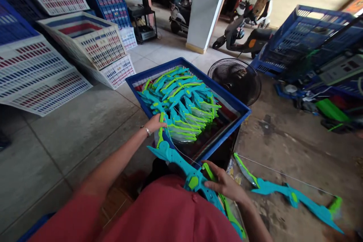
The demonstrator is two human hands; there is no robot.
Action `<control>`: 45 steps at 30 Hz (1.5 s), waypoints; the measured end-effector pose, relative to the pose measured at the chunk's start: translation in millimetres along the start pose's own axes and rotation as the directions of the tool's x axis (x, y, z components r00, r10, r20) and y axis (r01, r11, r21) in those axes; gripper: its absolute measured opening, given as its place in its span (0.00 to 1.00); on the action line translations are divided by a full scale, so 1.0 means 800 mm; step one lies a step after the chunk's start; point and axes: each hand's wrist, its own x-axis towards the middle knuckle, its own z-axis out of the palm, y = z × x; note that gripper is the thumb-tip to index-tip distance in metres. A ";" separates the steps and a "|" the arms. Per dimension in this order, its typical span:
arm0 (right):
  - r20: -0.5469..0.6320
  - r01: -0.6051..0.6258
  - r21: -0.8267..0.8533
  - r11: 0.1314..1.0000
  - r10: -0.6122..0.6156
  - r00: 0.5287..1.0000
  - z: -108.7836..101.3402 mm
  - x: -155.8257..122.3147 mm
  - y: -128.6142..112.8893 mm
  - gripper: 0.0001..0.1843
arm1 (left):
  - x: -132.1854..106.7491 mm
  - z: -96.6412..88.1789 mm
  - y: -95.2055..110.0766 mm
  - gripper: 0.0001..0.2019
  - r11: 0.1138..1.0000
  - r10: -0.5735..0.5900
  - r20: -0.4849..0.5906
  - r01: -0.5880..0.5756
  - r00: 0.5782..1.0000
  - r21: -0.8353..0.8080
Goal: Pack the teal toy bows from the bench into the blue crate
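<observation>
A turquoise and lime-green plastic toy bow (177, 159) lies at an angle close in front of my body. My left hand (155, 124) is closed around its upper green limb, with the thumb near the tip. The fingers of my right hand (225, 184) curl over a green limb piece and the turquoise body near the middle. A thin white string slants from near my left hand down toward my right. Just beyond, many similar bows (181, 90) lie piled in rows inside a blue crate (229, 124). My shirt front borders the lower part of the bow.
Another bow (295, 196) with its string lies at the right. A black fan (235, 79) stands behind the crate. White crates (104, 45) are stacked at left, blue crates (306, 34) at right. A pillar (208, 7) and a parked scooter (249, 39) stand behind.
</observation>
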 end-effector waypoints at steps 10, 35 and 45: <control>0.008 -0.049 0.131 0.990 0.049 0.999 0.001 -0.006 -0.013 0.41 | 0.020 0.016 0.024 0.18 0.990 0.127 0.128 -0.117 0.983 -0.083; -0.138 -0.024 0.043 0.999 0.030 0.990 -0.024 -0.007 -0.013 0.41 | -0.122 0.050 -0.050 0.28 0.612 -0.162 0.183 0.244 0.970 -0.752; -0.025 0.074 -0.157 0.985 -0.079 0.997 -0.037 0.005 -0.020 0.33 | -0.140 0.056 -0.037 0.27 0.628 -0.228 0.230 0.323 0.946 -0.708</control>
